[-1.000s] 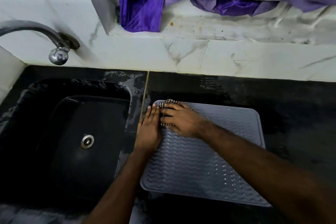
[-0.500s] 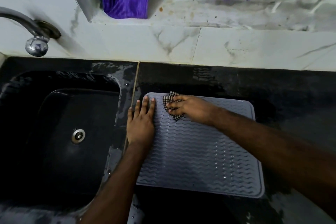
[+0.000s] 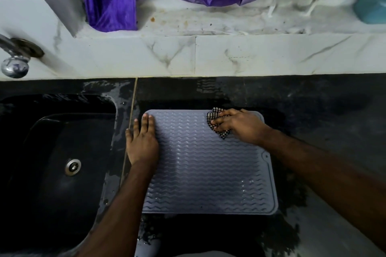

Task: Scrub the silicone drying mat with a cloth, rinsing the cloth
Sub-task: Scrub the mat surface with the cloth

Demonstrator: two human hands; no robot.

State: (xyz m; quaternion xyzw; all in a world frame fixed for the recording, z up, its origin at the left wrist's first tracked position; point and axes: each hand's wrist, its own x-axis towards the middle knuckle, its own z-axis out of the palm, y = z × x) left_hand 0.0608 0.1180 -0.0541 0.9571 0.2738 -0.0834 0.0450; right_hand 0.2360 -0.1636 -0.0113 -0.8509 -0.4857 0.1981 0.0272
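Mat: the grey silicone drying mat (image 3: 208, 162) lies flat on the dark wet worktop (image 3: 334, 110), just right of the sink (image 3: 58, 152); its wavy ribs face up so the cloth can reach them, and laying it beside the sink probably keeps rinsing close.

Cloth: a checked cloth (image 3: 217, 125) is bunched at the mat's far edge, toward its far right corner, pressed against the ribs.

Right hand: the right hand (image 3: 240, 126) has its fingers curled over the cloth, gripping it and bearing down on the mat, which suits a scrubbing stroke.

Left hand: the left hand (image 3: 143, 142) lies flat with fingers straight, holding nothing; it presses on the mat's left edge, partly on the worktop, likely to stop the mat sliding under the strokes.

Sink: sits left of the mat, with its drain (image 3: 72, 166) showing and the tap (image 3: 14, 62) above its far left.

Change: half a second ago the cloth and right hand were near the mat's far left corner, close to the left hand; they have now swept along the far edge to the right. The left hand has stayed put.
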